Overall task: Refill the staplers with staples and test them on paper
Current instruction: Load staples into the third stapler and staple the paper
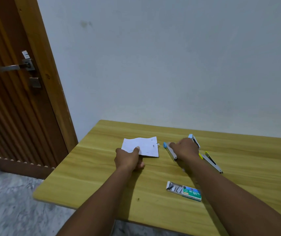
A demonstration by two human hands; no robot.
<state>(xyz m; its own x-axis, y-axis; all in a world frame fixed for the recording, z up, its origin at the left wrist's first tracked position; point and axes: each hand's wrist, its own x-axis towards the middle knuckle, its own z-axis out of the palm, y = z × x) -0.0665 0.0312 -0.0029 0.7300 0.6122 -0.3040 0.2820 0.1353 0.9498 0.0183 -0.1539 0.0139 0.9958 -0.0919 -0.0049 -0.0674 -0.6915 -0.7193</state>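
Note:
A white sheet of paper (145, 146) lies on the wooden table (102, 176), and my left hand (129, 159) pinches its near left corner. A blue stapler (170, 151) lies swung open to the right of the paper, one arm by the paper and the other (194, 139) behind my hand. My right hand (185, 148) rests on top of it, fingers curled over its middle. A yellow stapler (211, 161) lies open further right. A green staple box (184, 191) sits slid open nearer to me, with staple strips showing.
The table's left edge (59, 169) drops to a grey speckled floor. A brown wooden door (13, 82) with a metal handle stands at the left. A plain pale wall runs behind the table.

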